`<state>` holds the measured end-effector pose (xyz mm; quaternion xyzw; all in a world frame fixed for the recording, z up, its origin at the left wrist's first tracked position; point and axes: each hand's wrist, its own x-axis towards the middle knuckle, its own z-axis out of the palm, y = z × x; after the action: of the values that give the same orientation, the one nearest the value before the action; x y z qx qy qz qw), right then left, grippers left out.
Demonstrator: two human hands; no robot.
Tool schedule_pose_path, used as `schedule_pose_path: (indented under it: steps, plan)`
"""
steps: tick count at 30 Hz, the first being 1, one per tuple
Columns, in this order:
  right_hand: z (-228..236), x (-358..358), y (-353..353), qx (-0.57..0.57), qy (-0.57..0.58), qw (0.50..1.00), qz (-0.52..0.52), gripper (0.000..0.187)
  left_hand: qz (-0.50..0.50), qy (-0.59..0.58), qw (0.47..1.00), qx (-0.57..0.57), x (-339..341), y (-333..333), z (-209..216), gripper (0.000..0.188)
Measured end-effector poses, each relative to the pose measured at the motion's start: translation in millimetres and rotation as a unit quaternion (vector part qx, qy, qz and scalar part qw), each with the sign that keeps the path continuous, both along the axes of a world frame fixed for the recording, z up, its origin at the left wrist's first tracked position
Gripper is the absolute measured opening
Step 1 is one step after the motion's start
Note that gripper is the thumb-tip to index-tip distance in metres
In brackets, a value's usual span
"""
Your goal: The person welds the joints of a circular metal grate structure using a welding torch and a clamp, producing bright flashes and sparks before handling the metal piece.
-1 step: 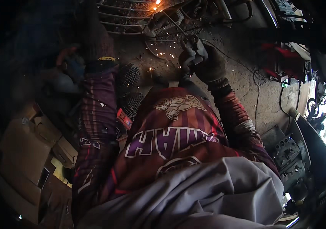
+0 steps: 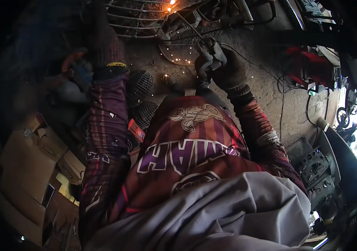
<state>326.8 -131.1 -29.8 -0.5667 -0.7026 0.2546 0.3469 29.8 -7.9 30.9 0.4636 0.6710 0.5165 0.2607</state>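
Note:
My right hand [image 2: 231, 72] wears a dark knitted glove and is closed round a welding electrode holder [image 2: 208, 56]. A thin welding rod [image 2: 188, 24] slants up and left from its jaws. At the rod's far end, a bright orange glow burns against a metal frame with curved bars [image 2: 134, 22], and sparks fall below it. My left hand [image 2: 105, 46], also gloved, reaches up beside the left end of those bars. Its fingers are lost in darkness, so I cannot tell what they hold.
Two dark wire-mesh domes [image 2: 142, 81] lie beside my left forearm, near a small red box [image 2: 136, 130]. Cardboard [image 2: 28, 171] stands at the lower left. A thin cable [image 2: 249, 62] crosses the floor at right. An engine-like metal part [image 2: 316, 169] and a motorcycle [image 2: 346, 115] are farther right.
The electrode holder has shifted very slightly left, with my right hand still closed on it. The falling sparks are scattered differently. My left hand stays in place.

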Motion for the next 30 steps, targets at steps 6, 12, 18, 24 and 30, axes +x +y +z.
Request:
schedule_pose_path:
  steps: [6,12,18,24,30]
  plan:
    - [16,-4,10,-0.076,-0.041,0.995,0.052,0.05,0.001,-0.06,0.996,-0.063,41,-10,35,0.046]
    - [17,-8,12,-0.112,0.001,0.993,0.048,0.042,0.015,0.017,1.0,-0.011,2,1,-8,0.04]
    - [8,-8,20,0.009,-0.126,0.987,0.102,0.059,0.044,0.209,0.977,-0.007,-48,27,-66,0.034]
    - [8,-11,21,0.016,-0.082,0.995,0.057,0.056,-0.048,0.518,0.853,0.044,-99,39,-75,0.034]
    - [3,-9,21,-0.012,-0.242,0.966,0.094,0.054,0.028,0.61,0.787,0.086,-32,10,-37,0.049]
